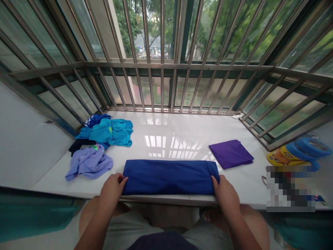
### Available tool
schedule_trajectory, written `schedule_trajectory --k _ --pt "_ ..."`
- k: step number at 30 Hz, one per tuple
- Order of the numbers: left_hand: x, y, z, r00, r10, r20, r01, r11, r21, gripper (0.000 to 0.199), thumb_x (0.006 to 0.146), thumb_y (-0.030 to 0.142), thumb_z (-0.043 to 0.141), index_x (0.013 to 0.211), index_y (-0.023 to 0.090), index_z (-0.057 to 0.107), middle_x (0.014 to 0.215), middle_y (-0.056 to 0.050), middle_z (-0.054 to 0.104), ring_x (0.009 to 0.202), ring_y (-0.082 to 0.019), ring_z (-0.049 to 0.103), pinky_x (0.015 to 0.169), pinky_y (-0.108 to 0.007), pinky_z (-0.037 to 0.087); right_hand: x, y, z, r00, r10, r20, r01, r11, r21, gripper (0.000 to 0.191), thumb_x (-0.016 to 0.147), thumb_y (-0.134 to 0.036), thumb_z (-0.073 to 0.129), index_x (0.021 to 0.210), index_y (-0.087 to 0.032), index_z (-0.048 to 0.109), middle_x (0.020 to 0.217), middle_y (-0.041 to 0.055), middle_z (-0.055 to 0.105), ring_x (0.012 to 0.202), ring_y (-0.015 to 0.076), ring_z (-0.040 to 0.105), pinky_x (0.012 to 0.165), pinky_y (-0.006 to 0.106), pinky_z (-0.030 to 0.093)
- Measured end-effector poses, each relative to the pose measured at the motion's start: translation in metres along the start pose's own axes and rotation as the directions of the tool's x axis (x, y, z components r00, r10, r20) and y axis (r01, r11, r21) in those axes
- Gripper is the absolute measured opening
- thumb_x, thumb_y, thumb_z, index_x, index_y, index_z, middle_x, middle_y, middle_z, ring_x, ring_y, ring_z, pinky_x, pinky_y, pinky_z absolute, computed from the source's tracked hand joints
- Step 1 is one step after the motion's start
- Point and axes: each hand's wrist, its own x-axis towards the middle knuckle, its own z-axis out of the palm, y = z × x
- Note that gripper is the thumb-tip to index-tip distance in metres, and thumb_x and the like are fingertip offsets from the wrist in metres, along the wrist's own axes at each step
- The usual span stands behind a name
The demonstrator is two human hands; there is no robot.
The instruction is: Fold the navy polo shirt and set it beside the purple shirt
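Note:
A long folded blue garment [170,177] lies along the front edge of a white tiled ledge [166,128]. My left hand [113,189] grips its left end, and my right hand [226,194] grips its right end, with the fingers curled over the cloth. To the right of it lies a folded purple cloth [231,153]. On the left is a loose heap of clothes, with a turquoise shirt [108,132] and a lilac shirt [88,163] on top and dark garments partly hidden beneath.
Steel window bars [161,34] run along the far side of the ledge, with glass and trees beyond. At the right end are blue rings [308,147] and a yellow cartoon-printed item [284,157]. A pixelated patch [290,189] hides the front right corner.

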Motion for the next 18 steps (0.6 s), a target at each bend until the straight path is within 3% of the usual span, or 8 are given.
schedule_trajectory --k 3,7,12,18 --pt "0.002 0.001 -0.005 0.998 0.069 -0.009 -0.070 0.994 -0.083 0.022 0.091 0.043 0.054 0.080 0.026 0.063 0.090 -0.007 0.075 0.090 -0.027 0.071 0.082 -0.035 0.050 0.001 0.001 0.001 1.000 0.005 -0.001 -0.005 1.000 0.000 0.044 0.113 -0.050 0.037 0.112 -0.015 0.065 0.100 0.0162 0.077 0.091 0.0309 0.077 0.077 0.037 0.053" --pt "0.002 -0.006 -0.006 1.000 -0.017 -0.004 0.016 0.974 -0.225 0.024 0.096 0.048 0.051 0.086 0.027 0.058 0.086 -0.002 0.074 0.084 -0.024 0.072 0.073 -0.031 0.048 0.003 0.002 0.000 0.999 0.025 0.036 -0.026 0.999 0.018 0.043 0.114 -0.050 0.037 0.115 -0.016 0.064 0.101 0.0158 0.078 0.093 0.0311 0.077 0.076 0.037 0.052" --pt "0.001 -0.018 -0.002 0.998 -0.056 -0.012 0.052 0.976 -0.213 0.025 0.094 0.049 0.051 0.084 0.027 0.057 0.079 -0.002 0.072 0.077 -0.024 0.070 0.068 -0.031 0.045 0.006 0.005 0.000 0.999 0.020 0.048 -0.022 0.999 0.030 0.043 0.113 -0.051 0.040 0.116 -0.017 0.065 0.101 0.0157 0.078 0.093 0.0313 0.077 0.076 0.036 0.051" --pt "0.000 -0.012 -0.004 0.998 -0.067 -0.021 0.063 0.984 -0.165 0.025 0.093 0.049 0.052 0.082 0.027 0.059 0.075 -0.002 0.071 0.072 -0.024 0.068 0.067 -0.031 0.042 0.007 0.006 0.002 0.999 0.026 0.040 -0.026 1.000 0.013 0.044 0.113 -0.052 0.038 0.115 -0.017 0.066 0.100 0.0158 0.078 0.092 0.0313 0.077 0.075 0.036 0.052"
